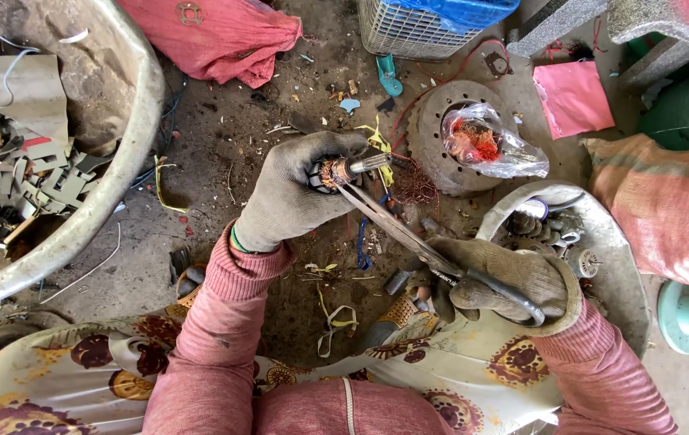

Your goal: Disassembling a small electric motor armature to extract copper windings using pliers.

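My left hand [288, 193], in a grey work glove, grips a small motor armature [343, 171] with copper windings and a steel shaft that points right. In my right hand [506, 282], also gloved, is a pair of long pliers [409, 238]. The pliers' jaws reach up and left and touch the copper windings at the armature's end. Both hands are over a dirty concrete floor, above my knees in a patterned cloth.
A big metal basin [131, 153] of scrap plates is at the left. A smaller bowl [622, 266] with metal parts lies at the right. A round iron core [433, 149] carries a plastic bag of copper wire [485, 145]. Pink sacks [224, 36], a white basket [409, 28] and loose wire bits lie around.
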